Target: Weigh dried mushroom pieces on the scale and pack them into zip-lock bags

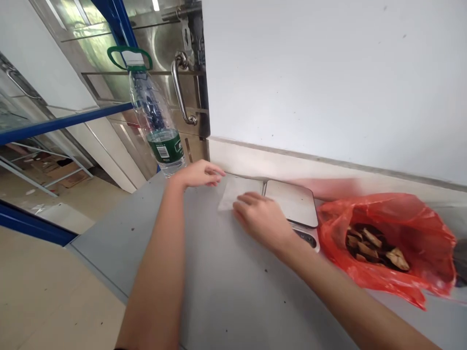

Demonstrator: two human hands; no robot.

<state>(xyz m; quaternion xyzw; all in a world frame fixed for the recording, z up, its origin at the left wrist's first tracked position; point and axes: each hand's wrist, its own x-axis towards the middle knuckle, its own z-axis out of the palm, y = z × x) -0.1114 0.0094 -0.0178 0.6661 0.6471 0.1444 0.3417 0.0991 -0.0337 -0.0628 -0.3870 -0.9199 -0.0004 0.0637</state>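
Observation:
A thin white bag (237, 187), flat and slightly see-through, lies on the grey tabletop against the wall. My right hand (261, 216) is over its right part with fingers curled together on it; the fingertips are partly hidden and blurred. To the left of the bag, my left hand (202, 173) has its fingers apart and holds nothing. Just right of the bag is a flat kitchen scale (294, 203) with a pale plate and dark buttons, partly behind my right hand. Next to the scale stands an opened red plastic bag (426, 243) with dried brown pieces (372, 248) inside.
A large clear water bottle (164, 141) with a green handle and label stands beyond my left wrist. The grey table (215, 291) ends at the left, above a tiled floor. Blue metal bars (65, 124) and a metal door (160, 43) are behind. A white wall (328, 73) borders the back.

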